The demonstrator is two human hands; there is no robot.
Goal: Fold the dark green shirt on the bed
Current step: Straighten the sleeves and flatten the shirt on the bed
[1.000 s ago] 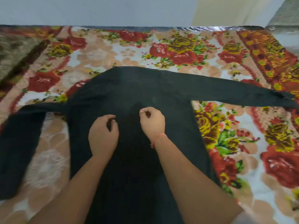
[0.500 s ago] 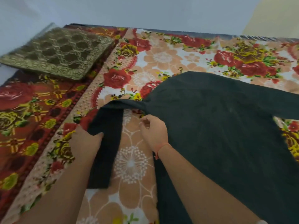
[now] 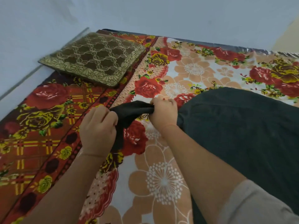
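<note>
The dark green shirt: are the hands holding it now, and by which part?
Yes. Both hands hold the dark green shirt by its left sleeve: the left hand grips near the cuff end, the right hand pinches it near the shoulder.

Shirt (image 3: 234, 126): matt dark knit cloth. Blanket (image 3: 161, 183): plush, slight sheen. Cushion (image 3: 95, 57): embroidered velvet.

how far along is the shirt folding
Early. Done: the dark green shirt lies spread on the bed. In hand: the left hand and right hand both grip the left sleeve, lifted and bunched. Left: laying that sleeve in and every body fold; no fold shows.
</note>
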